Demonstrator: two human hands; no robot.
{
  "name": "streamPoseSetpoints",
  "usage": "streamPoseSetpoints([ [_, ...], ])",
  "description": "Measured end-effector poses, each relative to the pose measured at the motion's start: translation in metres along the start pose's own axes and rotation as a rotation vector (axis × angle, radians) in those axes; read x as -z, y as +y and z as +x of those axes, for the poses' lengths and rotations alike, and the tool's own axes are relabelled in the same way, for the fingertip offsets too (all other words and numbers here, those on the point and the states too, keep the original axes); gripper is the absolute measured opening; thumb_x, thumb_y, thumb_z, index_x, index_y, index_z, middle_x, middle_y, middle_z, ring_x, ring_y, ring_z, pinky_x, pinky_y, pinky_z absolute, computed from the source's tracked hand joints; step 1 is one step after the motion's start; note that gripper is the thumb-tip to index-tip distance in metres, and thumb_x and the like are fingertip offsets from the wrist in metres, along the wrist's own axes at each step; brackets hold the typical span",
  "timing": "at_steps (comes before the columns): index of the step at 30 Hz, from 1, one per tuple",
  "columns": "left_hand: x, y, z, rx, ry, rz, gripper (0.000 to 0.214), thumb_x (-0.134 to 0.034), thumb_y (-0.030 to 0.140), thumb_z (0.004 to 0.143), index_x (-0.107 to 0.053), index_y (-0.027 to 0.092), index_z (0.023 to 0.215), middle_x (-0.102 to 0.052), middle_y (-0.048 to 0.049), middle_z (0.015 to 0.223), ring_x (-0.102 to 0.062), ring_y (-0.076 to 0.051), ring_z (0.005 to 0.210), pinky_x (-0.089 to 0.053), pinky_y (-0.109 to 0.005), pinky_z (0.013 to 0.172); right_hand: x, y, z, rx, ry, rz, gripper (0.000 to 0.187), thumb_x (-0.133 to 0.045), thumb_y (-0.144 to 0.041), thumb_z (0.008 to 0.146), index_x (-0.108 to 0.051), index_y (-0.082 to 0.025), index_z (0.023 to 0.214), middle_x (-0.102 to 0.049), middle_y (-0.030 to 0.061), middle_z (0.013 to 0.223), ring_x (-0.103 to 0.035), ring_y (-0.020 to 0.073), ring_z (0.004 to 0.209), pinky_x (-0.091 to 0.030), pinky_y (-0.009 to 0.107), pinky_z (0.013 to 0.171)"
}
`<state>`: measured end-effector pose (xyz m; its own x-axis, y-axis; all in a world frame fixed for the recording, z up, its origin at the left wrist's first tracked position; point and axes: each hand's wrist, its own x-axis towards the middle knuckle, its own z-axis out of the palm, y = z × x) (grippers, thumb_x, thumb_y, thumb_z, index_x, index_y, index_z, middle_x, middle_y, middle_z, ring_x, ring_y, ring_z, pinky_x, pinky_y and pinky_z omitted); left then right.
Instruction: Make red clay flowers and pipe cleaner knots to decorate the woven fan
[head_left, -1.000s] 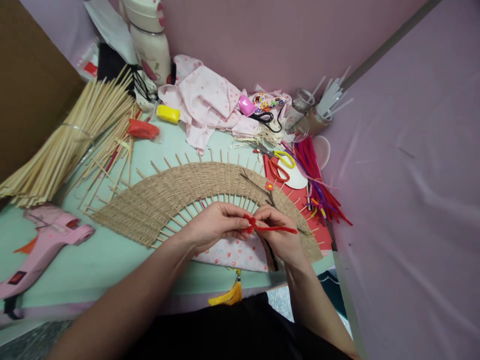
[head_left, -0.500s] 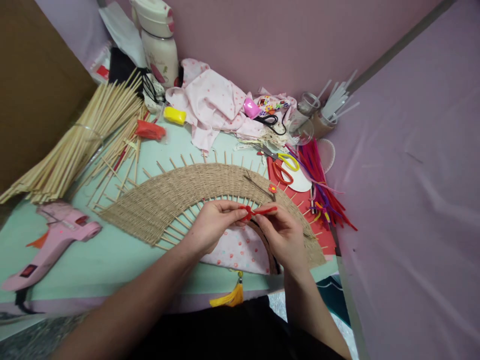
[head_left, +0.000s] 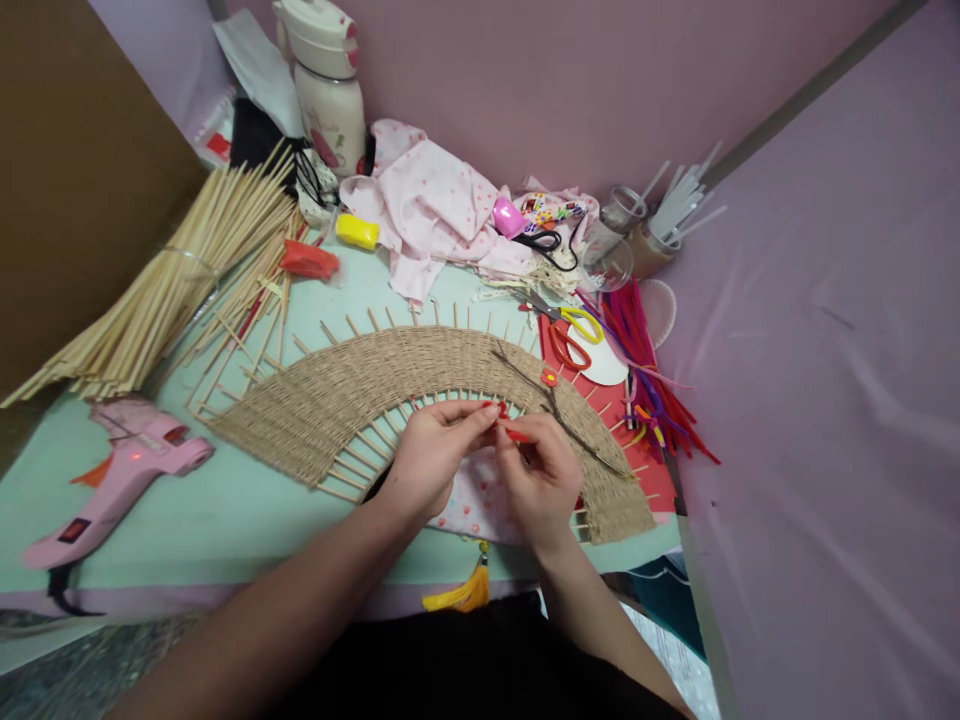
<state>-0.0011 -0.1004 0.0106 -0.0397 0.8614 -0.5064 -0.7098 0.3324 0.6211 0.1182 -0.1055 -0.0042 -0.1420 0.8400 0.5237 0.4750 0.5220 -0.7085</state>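
My left hand (head_left: 433, 452) pinches a red pipe cleaner (head_left: 501, 408) bent into a small looped shape, with thumb and index finger closed on it. Its other end is in the fingertips of my right hand (head_left: 541, 478), just to the right. Both hands hover over a fan-shaped woven piece (head_left: 405, 360) with wooden sticks poking out along its edges. On the woven band lie a dark twig (head_left: 570, 425) and a small red flower with a yellow centre (head_left: 550, 378). Below the hands, pink patterned cloth (head_left: 476, 505) and a yellow tassel (head_left: 465, 590) show.
A pink glue gun (head_left: 124, 475) lies at left, beside a bundle of wooden sticks (head_left: 165, 280). Scissors (head_left: 574, 335) and red and purple pipe cleaners (head_left: 645, 360) lie at right. A bottle (head_left: 328, 100), crumpled cloth (head_left: 442, 200) and cups of glue sticks (head_left: 664, 225) line the back.
My right hand has moved left and turned inward, closer to my left hand. More of the twig and woven band shows at right. The view has shifted slightly.
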Motion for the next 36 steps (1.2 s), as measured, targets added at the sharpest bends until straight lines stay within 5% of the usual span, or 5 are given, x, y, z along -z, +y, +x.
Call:
streamPoseSetpoints([
  [4, 0.001, 0.002, -0.004, 0.072, -0.082, -0.044, 0.026, -0.085, 0.030, 0.059, -0.075, 0.010, 0.071, -0.074, -0.0075, 0.074, -0.067, -0.015, 0.074, -0.053, -0.028, 0.080, 0.004, 0.001, 0.003, -0.168, 0.041, 0.092, 0.010, -0.060, -0.014, 0.086, -0.067, -0.021, 0.084, -0.064, 0.0021, 0.079, -0.060, 0.0157, 0.074, -0.049, 0.032, 0.067],
  [16, -0.001, 0.001, -0.004, 0.082, -0.075, -0.075, 0.015, -0.079, 0.023, 0.066, -0.073, 0.010, 0.070, -0.074, -0.0070, 0.076, -0.067, -0.013, 0.074, -0.052, -0.027, 0.080, 0.006, 0.001, 0.003, -0.072, 0.035, -0.001, 0.010, -0.062, -0.013, 0.084, -0.067, -0.022, 0.086, -0.063, 0.0026, 0.080, -0.061, 0.0161, 0.075, -0.049, 0.031, 0.066],
  [22, 0.008, -0.001, 0.000, 0.039, -0.112, -0.016, 0.020, -0.084, 0.021, 0.061, -0.074, 0.012, 0.075, -0.073, -0.0038, 0.075, -0.064, -0.011, 0.072, -0.050, -0.023, 0.075, 0.017, 0.002, 0.003, 0.035, -0.148, -0.096, 0.024, -0.058, -0.011, 0.086, -0.069, -0.022, 0.104, -0.063, 0.0069, 0.092, -0.060, 0.0194, 0.087, -0.051, 0.037, 0.077],
  [26, 0.012, -0.001, 0.003, 0.032, -0.112, 0.041, 0.019, -0.083, 0.021, 0.061, -0.074, 0.011, 0.075, -0.073, -0.0044, 0.074, -0.065, -0.012, 0.070, -0.051, -0.026, 0.076, 0.032, 0.006, 0.009, -0.079, -0.305, 0.052, 0.029, -0.051, -0.010, 0.089, -0.070, -0.025, 0.106, -0.065, 0.0059, 0.097, -0.063, 0.0179, 0.092, -0.052, 0.034, 0.078],
  [36, 0.007, -0.003, 0.002, 0.050, -0.111, 0.075, 0.018, -0.082, 0.022, 0.061, -0.075, 0.012, 0.073, -0.074, -0.0056, 0.074, -0.066, -0.014, 0.070, -0.052, -0.030, 0.078, 0.029, 0.007, 0.013, -0.096, -0.161, -0.043, 0.013, -0.060, -0.017, 0.089, -0.069, -0.024, 0.096, -0.066, 0.0049, 0.092, -0.062, 0.0173, 0.084, -0.051, 0.031, 0.069],
])
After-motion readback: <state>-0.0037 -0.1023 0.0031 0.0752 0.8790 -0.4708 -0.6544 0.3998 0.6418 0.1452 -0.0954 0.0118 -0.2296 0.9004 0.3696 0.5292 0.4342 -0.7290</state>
